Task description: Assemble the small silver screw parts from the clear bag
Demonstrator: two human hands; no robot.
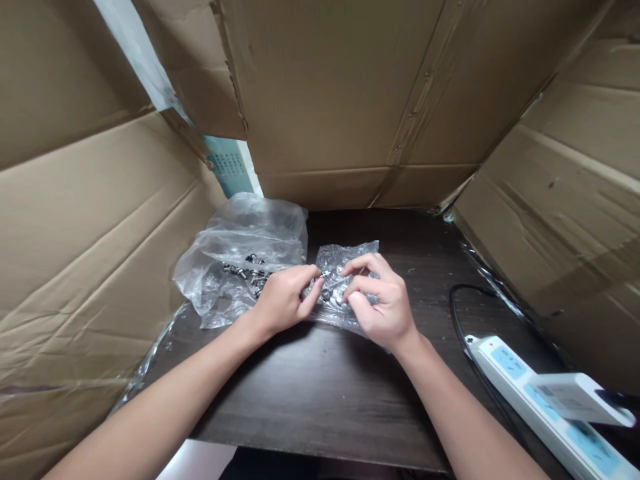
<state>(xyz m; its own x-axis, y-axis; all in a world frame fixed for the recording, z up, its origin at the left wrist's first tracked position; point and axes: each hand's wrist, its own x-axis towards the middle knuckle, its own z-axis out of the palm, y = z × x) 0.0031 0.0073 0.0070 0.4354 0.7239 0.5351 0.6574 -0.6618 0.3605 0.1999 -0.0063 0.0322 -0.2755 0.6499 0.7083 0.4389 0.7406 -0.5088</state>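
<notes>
My left hand pinches a small metal part between thumb and fingertips; its exact shape is too small to make out. Beside it, over a small clear plastic bag, my right hand is held with its fingers curved and apart, and nothing shows between them. Several small metal pieces lie at the small bag between the hands. To the left is a larger clear plastic bag with several dark and silvery metal fasteners in it, partly behind my left hand.
A dark wooden table lies beneath the hands, with cardboard walls at the back and both sides. A white power strip with a plugged-in white adapter and a black cable is at the right.
</notes>
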